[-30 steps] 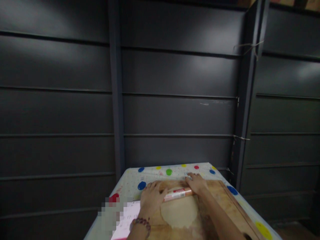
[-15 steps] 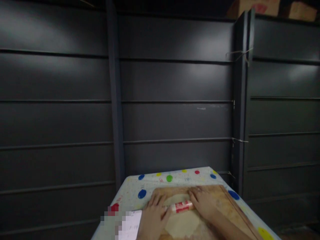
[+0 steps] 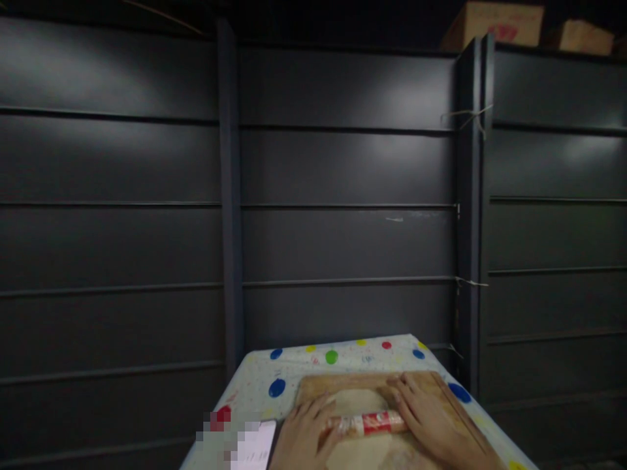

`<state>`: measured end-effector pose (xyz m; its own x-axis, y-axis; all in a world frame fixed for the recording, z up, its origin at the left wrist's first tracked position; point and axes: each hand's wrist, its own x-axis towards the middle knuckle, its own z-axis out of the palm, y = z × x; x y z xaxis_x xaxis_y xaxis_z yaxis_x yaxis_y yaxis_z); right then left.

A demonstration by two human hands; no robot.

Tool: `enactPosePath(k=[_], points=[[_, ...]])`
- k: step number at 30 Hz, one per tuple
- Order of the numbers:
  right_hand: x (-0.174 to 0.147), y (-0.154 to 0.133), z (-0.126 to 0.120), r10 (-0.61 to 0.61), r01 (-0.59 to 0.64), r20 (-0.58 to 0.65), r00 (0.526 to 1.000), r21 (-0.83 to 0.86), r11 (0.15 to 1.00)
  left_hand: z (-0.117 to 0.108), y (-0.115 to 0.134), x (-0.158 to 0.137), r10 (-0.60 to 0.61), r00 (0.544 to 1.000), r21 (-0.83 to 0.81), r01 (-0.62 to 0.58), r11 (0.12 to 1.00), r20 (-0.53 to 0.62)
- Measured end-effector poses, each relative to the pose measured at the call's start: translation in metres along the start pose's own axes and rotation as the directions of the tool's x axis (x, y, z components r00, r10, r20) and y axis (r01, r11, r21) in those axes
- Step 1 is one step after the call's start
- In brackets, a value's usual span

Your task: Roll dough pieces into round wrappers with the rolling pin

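Note:
A rolling pin (image 3: 368, 423) with a red-and-white label lies across a flat round of pale dough (image 3: 360, 399) on a wooden board (image 3: 343, 384). My left hand (image 3: 306, 436) presses flat on the pin's left end, fingers spread. At the pin's right end my right hand (image 3: 431, 418) rests palm down in the same way. Both hands sit on top of the pin rather than wrapped around it. The near part of the dough is cut off by the frame's bottom edge.
The board lies on a table with a white cloth (image 3: 313, 365) printed with coloured dots. A white paper (image 3: 257, 444) lies at the left of the board. Dark metal wall panels (image 3: 343, 196) stand close behind the table. Cardboard boxes (image 3: 494, 23) sit on top at the upper right.
Both hands and the pin have moved back toward me over the dough, uncovering its far part. The camera has tilted up, so the table sits lower in view.

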<state>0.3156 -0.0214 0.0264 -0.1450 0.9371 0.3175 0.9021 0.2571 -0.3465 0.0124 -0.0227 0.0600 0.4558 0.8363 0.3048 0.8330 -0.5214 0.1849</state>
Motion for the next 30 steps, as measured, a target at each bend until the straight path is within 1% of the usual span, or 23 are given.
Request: enactPosePath(k=[4, 6, 8, 10, 12, 14, 16, 19, 22, 27, 28, 30], points=[[-0.005, -0.006, -0.003, -0.051, 0.051, 0.008, 0.999, 0.031, 0.998, -0.001, 0.008, 0.01, -0.017, 0.998, -0.017, 0.016, 1.0, -0.053], [0.0, -0.009, -0.005, -0.091, 0.091, 0.019, 0.996, 0.031, 0.995, 0.001, 0.01, 0.016, -0.021, 0.997, -0.02, 0.019, 1.0, -0.075], [0.009, -0.012, -0.007, -0.11, 0.11, 0.026, 0.994, 0.02, 0.994, 0.006, 0.009, 0.019, -0.05, 0.996, -0.02, 0.049, 0.999, -0.079], [0.019, -0.015, -0.006, -0.067, 0.067, 0.008, 0.998, -0.015, 0.998, 0.011, 0.008, 0.021, -0.095, 0.993, -0.012, 0.094, 0.995, -0.072], [0.027, -0.018, -0.004, 0.002, -0.003, -0.022, 1.0, -0.05, 0.999, 0.014, 0.008, 0.02, -0.134, 0.988, 0.007, 0.135, 0.991, -0.078], [0.031, -0.021, 0.0, 0.044, -0.047, -0.038, 0.998, -0.063, 0.997, 0.015, 0.011, 0.018, -0.142, 0.984, 0.025, 0.145, 0.989, -0.106], [0.032, -0.022, 0.003, 0.052, -0.054, -0.035, 0.998, -0.06, 0.997, 0.013, 0.015, 0.015, -0.13, 0.983, 0.04, 0.137, 0.99, -0.128], [0.026, -0.022, 0.006, 0.053, -0.054, -0.029, 0.998, -0.057, 0.997, 0.009, 0.023, 0.01, -0.137, 0.984, 0.061, 0.144, 0.988, -0.112], [0.013, -0.019, 0.006, 0.03, -0.031, -0.023, 0.999, -0.03, 0.999, 0.004, 0.031, -0.001, -0.163, 0.983, 0.044, 0.167, 0.985, -0.084], [-0.02, -0.011, 0.006, -0.046, 0.045, -0.016, 0.999, -0.034, 0.998, 0.006, 0.033, -0.022, -0.157, 0.987, -0.001, 0.157, 0.988, 0.031], [-0.024, -0.011, 0.006, -0.05, 0.05, -0.009, 0.999, -0.046, 0.998, 0.008, 0.031, -0.022, -0.155, 0.987, -0.002, 0.155, 0.988, 0.034], [-0.023, -0.012, 0.006, -0.048, 0.048, 0.011, 0.999, -0.085, 0.995, 0.012, 0.025, -0.016, -0.142, 0.99, 0.004, 0.142, 0.99, -0.016]])
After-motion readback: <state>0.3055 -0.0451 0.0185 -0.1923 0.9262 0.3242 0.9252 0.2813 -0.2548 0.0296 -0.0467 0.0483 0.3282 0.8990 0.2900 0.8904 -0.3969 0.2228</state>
